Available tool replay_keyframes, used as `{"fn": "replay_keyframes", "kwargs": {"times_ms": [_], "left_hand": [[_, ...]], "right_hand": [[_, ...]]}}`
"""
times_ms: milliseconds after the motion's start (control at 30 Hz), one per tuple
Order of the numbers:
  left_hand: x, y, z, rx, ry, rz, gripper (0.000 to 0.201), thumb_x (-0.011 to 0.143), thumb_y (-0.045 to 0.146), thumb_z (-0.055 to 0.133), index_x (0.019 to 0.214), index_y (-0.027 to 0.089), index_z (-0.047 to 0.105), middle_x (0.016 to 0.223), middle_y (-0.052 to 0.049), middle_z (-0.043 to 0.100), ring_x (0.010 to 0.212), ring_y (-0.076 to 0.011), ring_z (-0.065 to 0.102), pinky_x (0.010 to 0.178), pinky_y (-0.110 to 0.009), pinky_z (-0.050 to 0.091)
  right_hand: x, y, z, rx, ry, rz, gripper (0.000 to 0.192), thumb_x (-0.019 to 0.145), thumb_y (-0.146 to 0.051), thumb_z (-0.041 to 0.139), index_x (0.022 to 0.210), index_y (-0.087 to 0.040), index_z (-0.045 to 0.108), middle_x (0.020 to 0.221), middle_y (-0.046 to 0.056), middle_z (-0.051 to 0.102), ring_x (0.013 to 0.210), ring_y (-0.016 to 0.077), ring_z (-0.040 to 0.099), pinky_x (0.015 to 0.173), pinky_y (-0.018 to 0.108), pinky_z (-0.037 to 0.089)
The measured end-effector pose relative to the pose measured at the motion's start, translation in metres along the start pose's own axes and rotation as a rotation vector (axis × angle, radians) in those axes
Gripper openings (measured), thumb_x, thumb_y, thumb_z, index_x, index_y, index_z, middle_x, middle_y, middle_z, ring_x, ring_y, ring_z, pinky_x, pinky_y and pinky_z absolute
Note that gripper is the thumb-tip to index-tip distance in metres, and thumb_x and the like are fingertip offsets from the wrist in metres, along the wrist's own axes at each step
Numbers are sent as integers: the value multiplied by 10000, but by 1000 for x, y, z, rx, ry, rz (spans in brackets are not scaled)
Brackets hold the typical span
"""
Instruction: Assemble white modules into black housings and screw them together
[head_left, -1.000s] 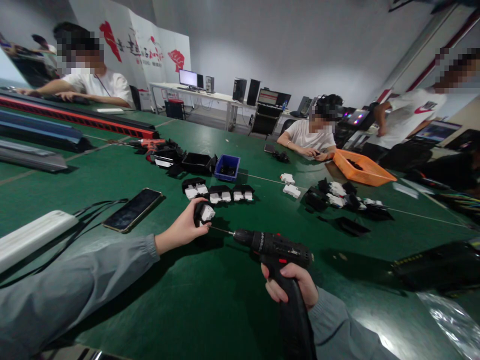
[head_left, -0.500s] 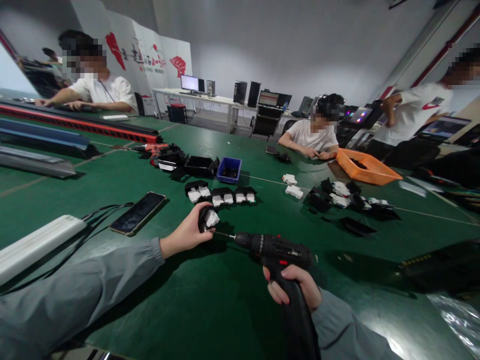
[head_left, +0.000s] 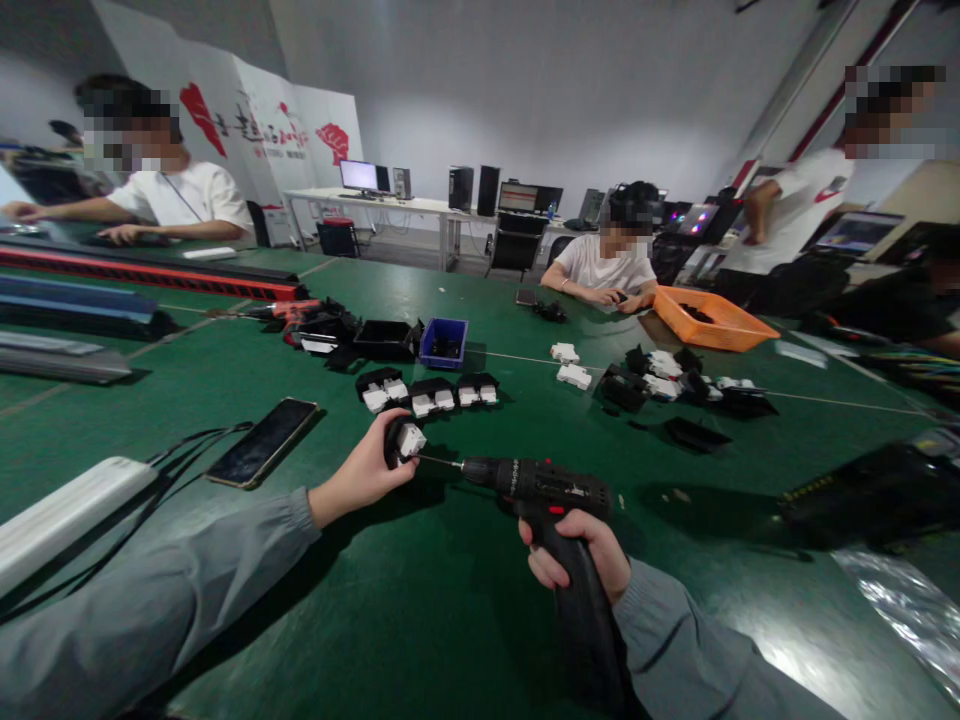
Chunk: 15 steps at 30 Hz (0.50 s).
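My left hand [head_left: 367, 468] is closed around a small black-and-white plastic part [head_left: 409, 440], its white block facing right. In my right hand [head_left: 581, 555] is a black cordless drill [head_left: 555, 490], with the fingers wrapped round its handle. The drill's long thin bit [head_left: 439, 460] points left and reaches the held part; whether the tip sits in a screw is too small to tell. Just beyond my left hand, three similar black-and-white parts [head_left: 433, 397] stand in a row on the green table [head_left: 420, 600].
A blue bin [head_left: 444, 343] stands behind the row, near an orange-and-black power tool [head_left: 296, 315]. A phone [head_left: 262, 442] and a white power strip [head_left: 75, 515] lie left. More parts [head_left: 664, 388] are heaped right, before an orange tray [head_left: 712, 320] and a seated person [head_left: 600, 265].
The whole view has shifted slightly, so things appear further left. Both hands keep their holds, and the bit stays at the part. The person at far left has stretched an arm outward.
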<state>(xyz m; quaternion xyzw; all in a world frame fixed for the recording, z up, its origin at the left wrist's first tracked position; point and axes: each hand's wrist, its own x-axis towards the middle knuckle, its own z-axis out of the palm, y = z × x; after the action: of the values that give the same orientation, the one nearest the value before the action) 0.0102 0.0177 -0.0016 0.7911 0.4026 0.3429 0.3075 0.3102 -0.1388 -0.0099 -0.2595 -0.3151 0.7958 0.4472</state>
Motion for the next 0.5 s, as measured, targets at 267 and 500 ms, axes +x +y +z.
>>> {"fn": "replay_keyframes", "kwargs": {"times_ms": [267,500], "left_hand": [[-5,1,0,135,-31,133,643,797,276,655,1354,210,340,1230,-108,545,1122,-250,593,994,-420,494],[-31,22,6,436,-322,440,733,766,274,666,1403,254,303,1307,-128,506,1088,-261,635,839,-357,573]], "right_hand": [[-14,-27,-20,11,199,-195,327,771,-319,473,922,-102,666,602,36,584,426,124,405,535,304,364],[-34,-82,-66,77,601,-397,283,770,-217,495,1002,-144,639,845,76,675,483,132,484,524,303,465]]}}
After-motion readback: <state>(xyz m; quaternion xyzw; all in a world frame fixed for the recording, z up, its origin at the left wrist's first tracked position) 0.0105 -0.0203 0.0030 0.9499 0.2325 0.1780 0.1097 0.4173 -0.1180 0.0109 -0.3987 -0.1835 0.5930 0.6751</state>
